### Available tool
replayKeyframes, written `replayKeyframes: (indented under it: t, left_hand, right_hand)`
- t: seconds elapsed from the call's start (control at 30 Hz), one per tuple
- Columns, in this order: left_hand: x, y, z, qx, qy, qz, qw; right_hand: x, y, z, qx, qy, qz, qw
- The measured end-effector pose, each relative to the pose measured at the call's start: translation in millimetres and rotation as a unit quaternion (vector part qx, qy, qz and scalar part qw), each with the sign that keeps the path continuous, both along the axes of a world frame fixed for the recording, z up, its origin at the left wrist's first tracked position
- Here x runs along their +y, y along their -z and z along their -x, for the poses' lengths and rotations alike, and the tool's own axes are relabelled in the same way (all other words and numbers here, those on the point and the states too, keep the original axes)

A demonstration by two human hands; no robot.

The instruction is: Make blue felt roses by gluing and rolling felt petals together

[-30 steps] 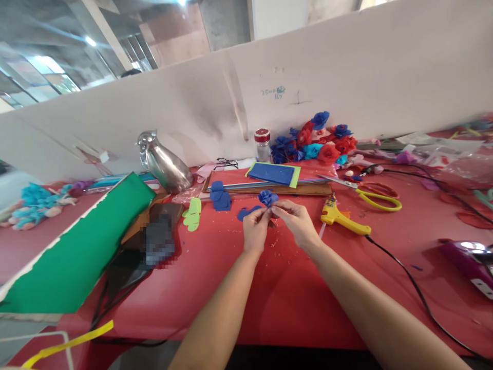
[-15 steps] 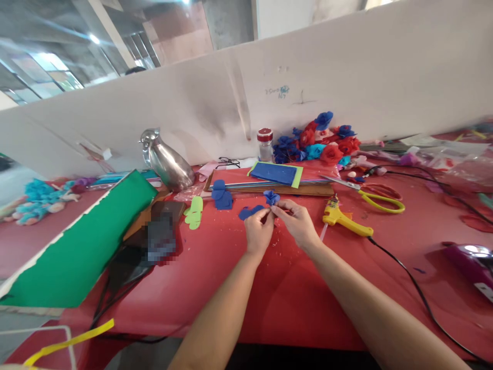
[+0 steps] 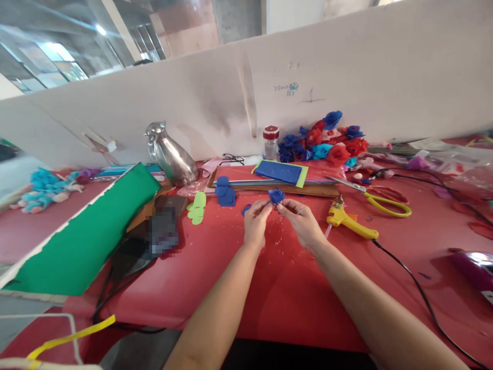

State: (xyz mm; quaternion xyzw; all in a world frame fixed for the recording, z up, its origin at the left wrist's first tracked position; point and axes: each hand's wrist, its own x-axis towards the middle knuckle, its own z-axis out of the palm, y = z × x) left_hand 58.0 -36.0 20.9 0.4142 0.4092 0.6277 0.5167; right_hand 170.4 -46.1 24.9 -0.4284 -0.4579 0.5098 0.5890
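Between my hands, over the red tabletop, is a small blue paper flower [image 3: 276, 196] with its petals facing up and away. My left hand [image 3: 256, 221] pinches its base from the left. From the right, the thumb and fingers of my right hand [image 3: 302, 220] close on the same base. Fingertips hide the flower's underside. A blue petal piece [image 3: 245, 209] lies partly hidden behind my left hand. Left of it are a stack of blue petal cutouts [image 3: 226, 196] and several light green cutouts [image 3: 197, 208].
A yellow glue gun [image 3: 348, 221] with a black cord and yellow-handled scissors [image 3: 387, 202] lie to the right. Finished paper flowers [image 3: 327, 139], a red-lidded jar [image 3: 271, 144] and a metal jug [image 3: 171, 156] stand along the white partition [image 3: 192, 92]. A green board [image 3: 84, 234] leans at left.
The flower has turned and looks fuller, and my hands have spread slightly apart around its base. The whole view has shifted a little, so things appear further right.
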Motion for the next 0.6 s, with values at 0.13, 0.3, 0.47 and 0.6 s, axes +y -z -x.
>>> replayKeyframes:
  t: [0.13, 0.3, 0.47, 0.6]
  left_hand:
    - [-0.9, -2.6, 1.2, -0.030, 0.034, 0.011, 0.999]
    - [-3.9, -7.4, 0.6, -0.060, 0.061, 0.022, 0.996]
    - [-5.2, -12.3, 2.2, -0.083, 0.110, 0.012, 0.990]
    - [-3.5, -13.2, 8.6, -0.131, 0.136, 0.015, 0.982]
  right_hand:
    - [-1.8, -2.1, 0.8, -0.011, -0.004, -0.006, 1.000]
    - [-2.3, -4.4, 0.8, -0.036, -0.011, -0.021, 0.999]
    - [-0.3, 1.2, 1.0, -0.130, 0.029, -0.046, 0.990]
    - [-2.1, 2.8, 2.7, -0.201, 0.111, -0.078, 0.970]
